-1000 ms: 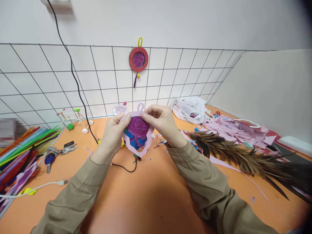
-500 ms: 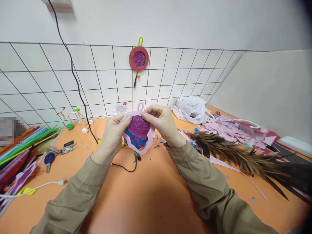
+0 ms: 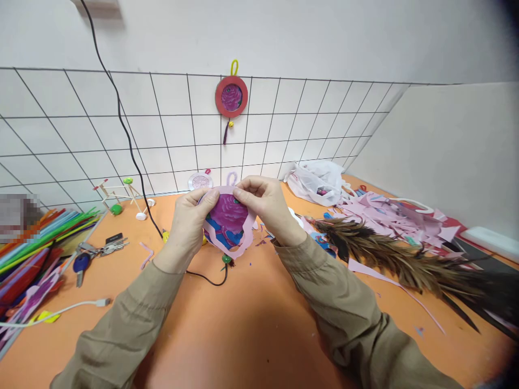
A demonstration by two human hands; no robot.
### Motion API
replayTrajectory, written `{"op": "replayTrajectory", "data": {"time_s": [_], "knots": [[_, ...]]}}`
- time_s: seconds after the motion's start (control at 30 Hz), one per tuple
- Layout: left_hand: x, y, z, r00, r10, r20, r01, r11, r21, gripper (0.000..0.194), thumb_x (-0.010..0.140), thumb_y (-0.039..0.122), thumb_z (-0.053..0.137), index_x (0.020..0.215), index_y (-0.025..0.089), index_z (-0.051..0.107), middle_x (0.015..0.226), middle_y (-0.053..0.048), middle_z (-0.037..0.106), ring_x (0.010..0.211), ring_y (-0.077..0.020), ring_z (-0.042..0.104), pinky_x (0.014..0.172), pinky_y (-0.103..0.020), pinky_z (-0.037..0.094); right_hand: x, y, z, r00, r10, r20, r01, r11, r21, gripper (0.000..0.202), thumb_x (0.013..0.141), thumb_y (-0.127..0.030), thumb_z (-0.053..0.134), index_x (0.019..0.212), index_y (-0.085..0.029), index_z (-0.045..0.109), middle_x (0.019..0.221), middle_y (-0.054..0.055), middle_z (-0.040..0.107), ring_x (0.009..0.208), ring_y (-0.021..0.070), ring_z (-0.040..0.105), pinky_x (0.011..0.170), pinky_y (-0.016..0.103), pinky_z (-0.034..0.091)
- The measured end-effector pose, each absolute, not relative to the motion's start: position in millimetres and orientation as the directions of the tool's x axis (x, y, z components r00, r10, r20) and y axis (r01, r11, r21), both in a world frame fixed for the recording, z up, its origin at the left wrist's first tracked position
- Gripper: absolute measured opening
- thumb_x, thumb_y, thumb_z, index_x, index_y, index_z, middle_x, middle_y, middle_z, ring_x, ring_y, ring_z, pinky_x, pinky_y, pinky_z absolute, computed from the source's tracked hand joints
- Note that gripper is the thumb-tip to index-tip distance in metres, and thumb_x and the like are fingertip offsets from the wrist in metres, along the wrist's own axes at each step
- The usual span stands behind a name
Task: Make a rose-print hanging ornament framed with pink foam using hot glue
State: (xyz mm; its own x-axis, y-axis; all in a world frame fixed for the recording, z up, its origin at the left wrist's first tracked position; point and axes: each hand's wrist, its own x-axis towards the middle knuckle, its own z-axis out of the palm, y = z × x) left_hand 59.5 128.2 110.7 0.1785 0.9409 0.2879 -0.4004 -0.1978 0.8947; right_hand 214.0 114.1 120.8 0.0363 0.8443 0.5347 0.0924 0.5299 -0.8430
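Left hand [image 3: 183, 229] and right hand [image 3: 271, 208], both pinched thumb to fingers, and between them the pink-edged floral piece [image 3: 229, 213] is gripped by its top edge, just left of frame centre, apparently so its patterned front is left largely uncovered!

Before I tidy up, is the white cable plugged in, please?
White cable: unplugged at the connector, which lies bare on the table; other end, cannot tell.

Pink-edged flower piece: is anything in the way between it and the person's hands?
Nothing visible stands between them: the left hand and the right hand both pinch the pink-edged flower piece along its upper edge.
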Motion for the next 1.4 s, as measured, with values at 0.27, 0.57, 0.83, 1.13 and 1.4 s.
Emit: {"op": "replayTrajectory", "data": {"time_s": [0.27, 0.57, 0.83, 1.13, 1.4], "knots": [[60.2, 127.8, 110.2, 0.230, 0.927, 0.295, -0.386, -0.192, 0.903, 0.033, 0.062, 0.045, 0.088, 0.065, 0.015, 0.073, 0.056, 0.000, 0.066, 0.049, -0.0103, 0.054, 0.049, -0.022, 0.042, 212.2, 115.2, 120.0, 0.079, 0.847, 0.525, 0.102, 0.518, -0.850, 0.019, 0.071, -0.032, 0.067, 0.060, -0.019, 0.058, 0.057, -0.003, 0.056, 0.054, 0.0099, 0.049, 0.054, 0.025, 0.043], [63.2, 137.3, 98.2, 0.500, 0.843, 0.199, -0.429, 0.041, 0.902, 0.050, 0.074, 0.061, 0.076, 0.103, 0.020, 0.076, 0.091, -0.008, 0.077, 0.087, -0.0256, 0.072, 0.069, -0.032, 0.057, 214.5, 119.4, 121.0, 0.278, 0.761, 0.586, 0.056, 0.596, -0.801, 0.016, 0.070, -0.030, 0.067, 0.060, -0.019, 0.060, 0.058, -0.003, 0.056, 0.055, 0.0097, 0.047, 0.056, 0.026, 0.042], [68.5, 135.6, 90.7, 0.443, 0.873, 0.205, -0.315, -0.063, 0.947, 0.053, 0.073, 0.068, 0.072, 0.083, 0.016, 0.075, 0.075, -0.008, 0.074, 0.069, -0.0210, 0.068, 0.057, -0.028, 0.050, 219.9, 131.5, 114.3, 0.334, 0.770, 0.544, 0.047, 0.563, -0.825, 0.016, 0.071, -0.031, 0.066, 0.062, -0.019, 0.059, 0.059, -0.003, 0.054, 0.056, 0.0100, 0.047, 0.056, 0.026, 0.042], [63.3, 143.1, 95.9, 0.316, 0.898, 0.306, -0.239, -0.237, 0.942, 0.050, 0.064, 0.066, 0.079, 0.061, 0.017, 0.069, 0.053, -0.001, 0.062, 0.050, -0.0137, 0.055, 0.051, -0.026, 0.045, 222.6, 135.0, 114.6, 0.305, 0.815, 0.494, 0.019, 0.513, -0.858, 0.016, 0.069, -0.031, 0.067, 0.062, -0.019, 0.059, 0.059, -0.003, 0.056, 0.056, 0.0103, 0.048, 0.055, 0.025, 0.042], [68.5, 148.0, 81.2, 0.437, 0.881, 0.181, -0.275, -0.061, 0.960, 0.041, 0.060, 0.044, 0.091, 0.082, 0.014, 0.076, 0.076, -0.007, 0.075, 0.065, -0.0176, 0.067, 0.063, -0.029, 0.054, 223.3, 140.6, 110.9, 0.397, 0.778, 0.486, -0.004, 0.531, -0.847, 0.016, 0.069, -0.031, 0.067, 0.062, -0.019, 0.059, 0.060, -0.003, 0.056, 0.058, 0.0104, 0.050, 0.057, 0.026, 0.044]]}}
